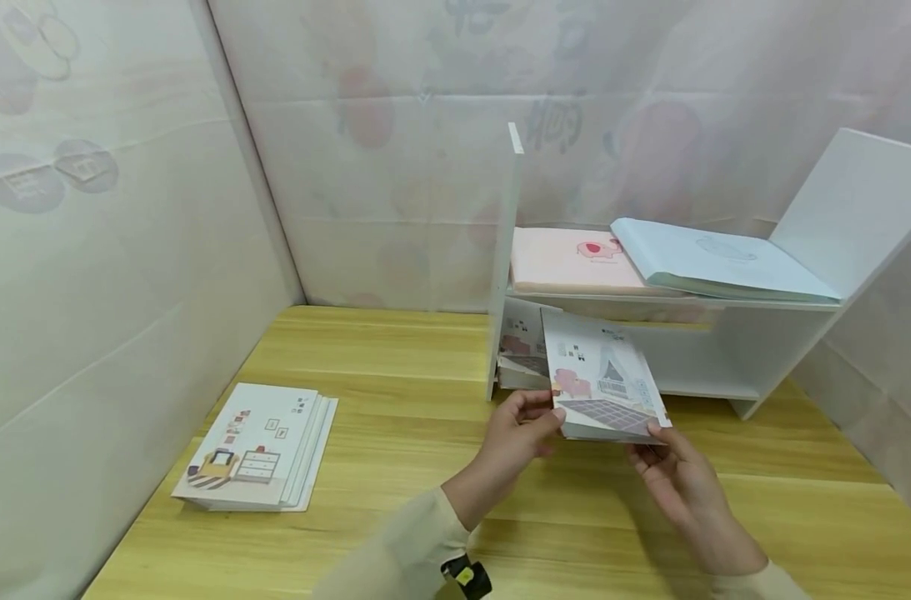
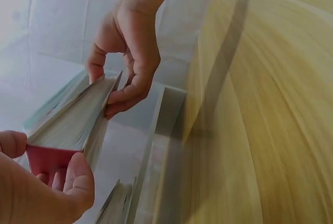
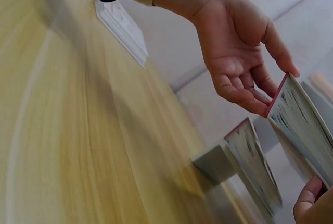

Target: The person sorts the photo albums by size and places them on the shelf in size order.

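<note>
Both hands hold a photo album [image 1: 608, 375] with a room scene on its cover, in front of the shelf's lower compartment. The left hand [image 1: 515, 433] pinches its left side, where a red spine [image 2: 52, 157] shows in the left wrist view. At the near right corner, the right hand [image 1: 683, 492] grips with thumb on the cover and fingers beneath. The album is tilted, its page edges [image 3: 302, 120] slightly fanned in the right wrist view. Behind it a similar album [image 1: 521, 333] stands in the lower compartment against the left panel, partly hidden.
A white shelf unit [image 1: 740, 354] stands at the right of the wooden table [image 1: 395, 358]. On its upper board lie a pink album [image 1: 553, 258] and a pale blue album [image 1: 725, 254], overlapping. Several illustrated albums [image 1: 252, 450] lie overlapped at the left. Printed fabric walls [image 1: 395, 167] enclose the table.
</note>
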The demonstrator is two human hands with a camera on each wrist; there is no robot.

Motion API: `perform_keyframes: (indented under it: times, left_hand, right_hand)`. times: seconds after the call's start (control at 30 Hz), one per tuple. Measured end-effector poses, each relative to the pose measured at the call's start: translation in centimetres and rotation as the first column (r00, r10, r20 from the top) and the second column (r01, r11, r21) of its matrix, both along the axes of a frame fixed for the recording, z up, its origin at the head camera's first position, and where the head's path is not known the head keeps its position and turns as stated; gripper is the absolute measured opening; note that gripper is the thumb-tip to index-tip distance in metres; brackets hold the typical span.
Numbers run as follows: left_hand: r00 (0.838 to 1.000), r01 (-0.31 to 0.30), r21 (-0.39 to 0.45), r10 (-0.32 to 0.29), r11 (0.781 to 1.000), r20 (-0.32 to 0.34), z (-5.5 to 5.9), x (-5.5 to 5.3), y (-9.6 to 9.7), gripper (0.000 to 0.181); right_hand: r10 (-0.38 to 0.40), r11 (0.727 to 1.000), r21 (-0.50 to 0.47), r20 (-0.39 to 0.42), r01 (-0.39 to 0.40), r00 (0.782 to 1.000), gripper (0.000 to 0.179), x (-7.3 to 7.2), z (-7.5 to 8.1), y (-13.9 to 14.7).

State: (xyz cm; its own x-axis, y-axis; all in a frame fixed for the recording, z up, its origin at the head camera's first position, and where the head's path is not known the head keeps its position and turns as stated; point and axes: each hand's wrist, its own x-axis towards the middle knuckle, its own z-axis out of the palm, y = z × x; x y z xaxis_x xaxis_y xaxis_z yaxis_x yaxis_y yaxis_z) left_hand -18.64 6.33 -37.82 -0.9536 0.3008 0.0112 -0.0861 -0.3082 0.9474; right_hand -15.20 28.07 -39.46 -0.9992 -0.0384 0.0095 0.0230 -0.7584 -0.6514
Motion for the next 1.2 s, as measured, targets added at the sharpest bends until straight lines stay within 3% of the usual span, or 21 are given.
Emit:
perform_keyframes:
  times: [0.37, 0.6, 0.77, 1.0, 1.2]
  left_hand:
    - [0.988, -0.129, 0.142, 0.115, 0.981, 0.108, -0.4, -1.9, 3.3, 0.023]
    - [0.972, -0.215, 0.105, 0.203, 0.971, 0.117, -0.3, -2.9, 5.1, 0.022]
    - [0.963, -0.245, 0.057, 0.237, 0.968, 0.126, -0.2, -3.7, 6.2, 0.029]
    - [0.949, -0.29, 0.112, 0.27, 0.95, 0.164, -0.2, -4.7, 7.4, 0.032]
    - [0.949, -0.294, 0.133, 0.272, 0.947, 0.16, -0.3, -5.0, 8.3, 0.03]
  right_hand:
    - [-0.056, 0.995, -0.081, 0.116, 0.065, 0.992, 0.011, -2.7, 0.0, 1.2]
    - [-0.075, 0.983, -0.15, 0.189, 0.104, 0.979, 0.011, -4.5, 0.2, 2.1]
    - [-0.076, 0.971, -0.195, 0.285, 0.136, 0.956, 0.018, -5.6, 0.2, 2.7]
    - [-0.082, 0.96, -0.23, 0.316, 0.161, 0.945, 0.018, -6.9, -0.1, 3.4]
    - [-0.095, 0.955, -0.23, 0.358, 0.187, 0.929, 0.014, -7.5, 0.2, 4.2]
